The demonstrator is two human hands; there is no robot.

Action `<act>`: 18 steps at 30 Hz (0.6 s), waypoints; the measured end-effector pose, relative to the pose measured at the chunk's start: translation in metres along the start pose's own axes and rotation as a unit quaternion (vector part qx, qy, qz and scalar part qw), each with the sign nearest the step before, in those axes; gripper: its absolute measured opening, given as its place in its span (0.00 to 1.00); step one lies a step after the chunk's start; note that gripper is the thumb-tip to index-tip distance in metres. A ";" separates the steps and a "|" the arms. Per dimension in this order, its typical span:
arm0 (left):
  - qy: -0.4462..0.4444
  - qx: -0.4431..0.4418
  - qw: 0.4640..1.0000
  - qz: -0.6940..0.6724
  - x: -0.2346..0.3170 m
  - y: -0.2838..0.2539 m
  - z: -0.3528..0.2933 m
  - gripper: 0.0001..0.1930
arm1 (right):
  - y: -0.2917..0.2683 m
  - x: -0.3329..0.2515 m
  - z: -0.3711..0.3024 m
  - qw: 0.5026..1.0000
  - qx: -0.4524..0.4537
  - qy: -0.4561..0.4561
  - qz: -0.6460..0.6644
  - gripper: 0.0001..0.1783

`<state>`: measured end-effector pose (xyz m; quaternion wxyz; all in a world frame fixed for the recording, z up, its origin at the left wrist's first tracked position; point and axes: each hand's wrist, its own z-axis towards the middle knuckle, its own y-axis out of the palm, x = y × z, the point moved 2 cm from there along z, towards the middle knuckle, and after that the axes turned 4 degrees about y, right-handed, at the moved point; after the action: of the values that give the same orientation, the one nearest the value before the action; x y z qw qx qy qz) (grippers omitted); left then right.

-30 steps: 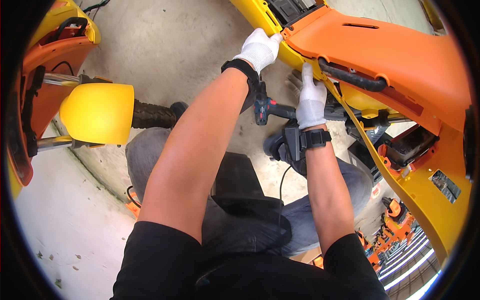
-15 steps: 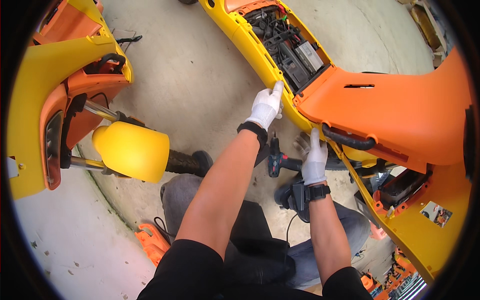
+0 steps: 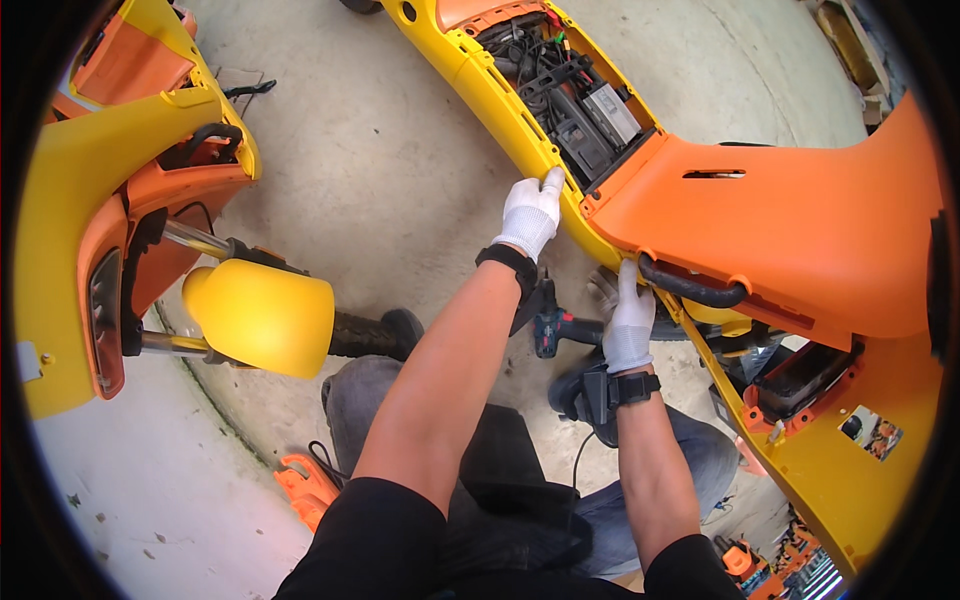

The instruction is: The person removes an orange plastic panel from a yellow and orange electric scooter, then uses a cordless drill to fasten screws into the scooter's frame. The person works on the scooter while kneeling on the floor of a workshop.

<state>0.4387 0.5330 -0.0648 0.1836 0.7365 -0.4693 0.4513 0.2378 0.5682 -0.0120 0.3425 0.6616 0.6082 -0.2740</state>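
A yellow side panel (image 3: 520, 130) runs along the near side of a scooter's orange body (image 3: 770, 220). My left hand (image 3: 530, 212), in a white glove, is closed on the panel's lower edge beside the open compartment, thumb on top and fingertips hidden. Further right, my gloved right hand (image 3: 628, 318) grips the same panel near a black grab handle (image 3: 695, 283); its thumb presses the edge and its fingers are partly hidden beneath. Inside the compartment are dark cables (image 3: 535, 70) and a silver box (image 3: 612, 112).
A cordless drill (image 3: 558, 328) stands on the floor beneath my hands. At left is another yellow and orange scooter with a yellow front fender (image 3: 265, 318) and a black tyre (image 3: 375, 335). An orange part (image 3: 305, 488) lies by my left knee.
Both hands stay on the yellow panel with almost the same hold. The view has shifted slightly, and the scooter at left appears a little lower and further left.
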 end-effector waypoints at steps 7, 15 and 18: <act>-0.015 0.000 0.999 -0.035 0.023 -0.017 -0.005 0.29 | -0.004 0.001 0.004 0.999 -0.005 0.006 -0.034 0.28; 0.007 0.046 0.998 -0.030 0.001 -0.014 0.022 0.31 | 0.000 0.003 0.003 0.999 -0.030 0.021 -0.004 0.30; -0.006 0.054 0.999 -0.005 0.003 -0.010 0.022 0.34 | 0.004 0.000 0.000 1.000 -0.018 0.013 -0.006 0.30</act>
<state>0.4589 0.5211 -0.0718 0.1426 0.7501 -0.4419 0.4709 0.2418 0.5684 -0.0114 0.3448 0.6553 0.6213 -0.2563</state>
